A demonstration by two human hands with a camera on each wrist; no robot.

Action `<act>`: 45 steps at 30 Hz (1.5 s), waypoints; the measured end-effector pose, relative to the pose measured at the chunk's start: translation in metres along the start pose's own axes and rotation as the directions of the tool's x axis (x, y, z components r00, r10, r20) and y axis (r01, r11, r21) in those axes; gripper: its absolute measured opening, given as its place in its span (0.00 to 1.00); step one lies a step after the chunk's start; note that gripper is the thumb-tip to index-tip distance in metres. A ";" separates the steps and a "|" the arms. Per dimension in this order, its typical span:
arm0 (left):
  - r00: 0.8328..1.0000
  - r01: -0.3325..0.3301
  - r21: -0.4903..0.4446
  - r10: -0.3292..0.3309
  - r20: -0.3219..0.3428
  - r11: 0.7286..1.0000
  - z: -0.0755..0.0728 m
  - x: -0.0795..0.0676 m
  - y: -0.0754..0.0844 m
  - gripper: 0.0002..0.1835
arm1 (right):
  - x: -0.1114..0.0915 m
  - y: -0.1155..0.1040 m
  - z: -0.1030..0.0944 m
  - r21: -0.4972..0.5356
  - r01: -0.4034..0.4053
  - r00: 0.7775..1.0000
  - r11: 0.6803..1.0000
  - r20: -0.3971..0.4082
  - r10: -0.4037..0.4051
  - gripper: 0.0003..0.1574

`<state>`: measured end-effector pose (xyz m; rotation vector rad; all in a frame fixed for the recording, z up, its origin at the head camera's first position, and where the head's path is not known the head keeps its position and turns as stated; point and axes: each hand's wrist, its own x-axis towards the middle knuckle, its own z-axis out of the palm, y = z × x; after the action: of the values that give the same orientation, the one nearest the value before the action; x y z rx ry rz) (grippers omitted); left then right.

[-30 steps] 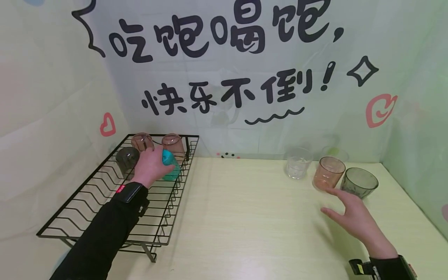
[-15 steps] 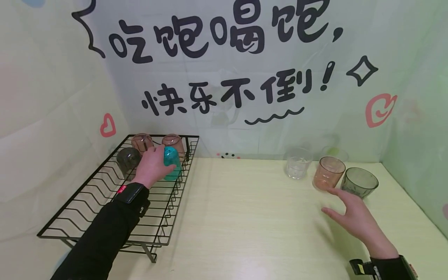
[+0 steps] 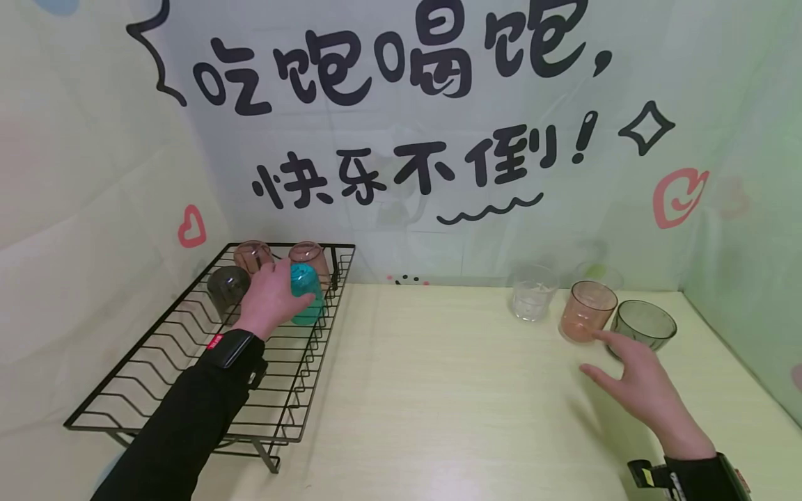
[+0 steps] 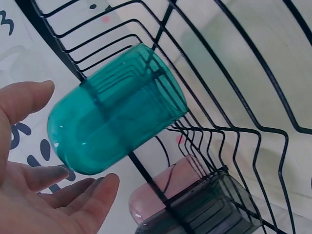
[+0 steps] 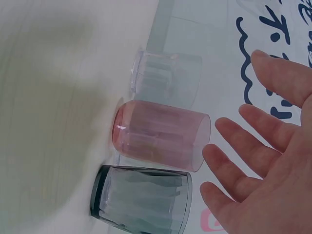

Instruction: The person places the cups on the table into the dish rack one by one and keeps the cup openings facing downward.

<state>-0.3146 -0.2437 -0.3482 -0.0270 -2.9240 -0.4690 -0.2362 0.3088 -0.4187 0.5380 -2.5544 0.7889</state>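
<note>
A teal cup stands upside down on the black wire dish rack. My left hand is spread around the cup's upper end. In the left wrist view, thumb and fingers of the left hand stand apart from the cup's rounded base. My right hand is held over the table with fingers extended, holding nothing. In the right wrist view, its fingertips are close to the rim of a pink glass. A grey-green glass stands beside that one, and a clear glass is on its other side.
Two pink cups stand inverted at the rack's back, with a dark grey cup in front of the left one. The pale wooden table extends between rack and glasses. A printed cloth wall borders the back.
The teal cup, tilted a second ago, is now upright on the rack, more of it showing beside my left hand. My right hand has shifted slightly rightward.
</note>
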 end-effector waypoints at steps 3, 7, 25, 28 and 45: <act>1.000 0.003 -0.003 -0.003 -0.007 1.000 -0.002 -0.001 0.002 0.45 | 0.000 0.000 -0.001 -0.009 0.003 1.000 1.000 -0.022 -0.003 0.35; 1.000 -0.002 -0.002 0.002 -0.020 1.000 -0.005 -0.005 0.004 0.45 | 0.002 0.002 -0.005 -0.039 0.039 0.996 0.998 -0.084 -0.042 0.34; 0.995 -0.095 -0.027 0.094 -0.032 0.995 -0.031 -0.031 0.029 0.44 | 0.002 0.014 -0.017 -0.096 -0.012 0.998 0.995 -0.067 0.006 0.35; 0.994 -0.109 -0.043 0.108 -0.029 0.993 -0.035 -0.036 0.035 0.44 | 0.003 0.016 -0.019 -0.103 -0.010 0.998 0.995 -0.068 0.003 0.35; 0.985 -0.171 -0.068 0.172 0.000 0.983 -0.038 -0.064 0.064 0.44 | -0.002 0.021 -0.025 -0.117 -0.015 0.997 0.993 -0.077 0.006 0.35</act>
<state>-0.2419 -0.1937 -0.3046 -0.2873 -2.8773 -0.5394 -0.2380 0.3397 -0.4100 0.4491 -2.5158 0.6443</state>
